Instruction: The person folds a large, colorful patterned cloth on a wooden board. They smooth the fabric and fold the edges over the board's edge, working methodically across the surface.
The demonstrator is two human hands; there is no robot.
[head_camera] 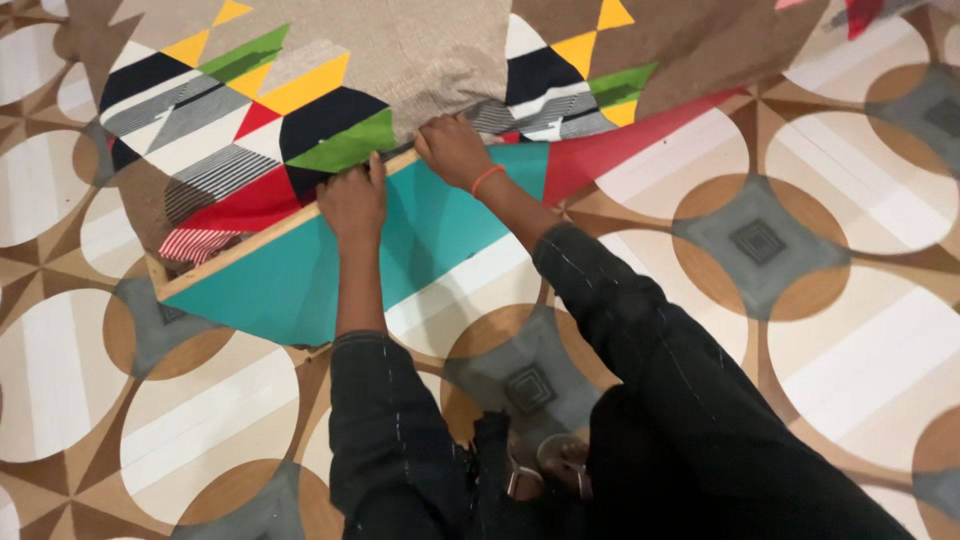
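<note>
Patterned vinyl floor point(860, 330) carries teal-faced wooden frame point(300, 285); L hand point(352, 200) and R hand point(452, 150) both closed, pinching geometric-print fabric point(300, 110) at frame's top edge, apparently mid-stretch w/ next grip needing even tension; frame interior hidden under cloth, fabric cut off at top.

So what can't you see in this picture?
All in the head view:
- Fingertips of the left hand and right hand: curled under the patterned fabric at the wooden frame.
- Far side of the frame: covered by the fabric.
- Top of the fabric: cut off by the picture's edge.
- Red shape in the top right corner: too little shows to name it.
- Sandalled feet: partly hidden by the dark clothes.
</note>
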